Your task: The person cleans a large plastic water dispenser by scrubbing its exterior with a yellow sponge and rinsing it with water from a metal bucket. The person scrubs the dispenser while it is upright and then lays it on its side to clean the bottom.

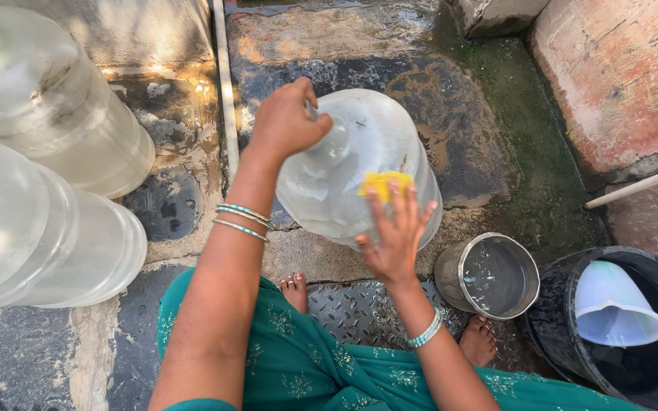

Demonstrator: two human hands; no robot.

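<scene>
Bright daylight falls in patches from the upper left, warm on the wet stone floor [359, 46] while the lower ground lies in soft shade. The two clear jugs at the left edge [47, 221] glare nearly white and bulge with wide-angle distortion. The centre is sharp, with little blur.

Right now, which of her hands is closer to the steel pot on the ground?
The right hand. It presses a yellow sponge on the side of the water jug, just up and left of the steel pot. The left hand holds the jug's neck, farther away.
</scene>
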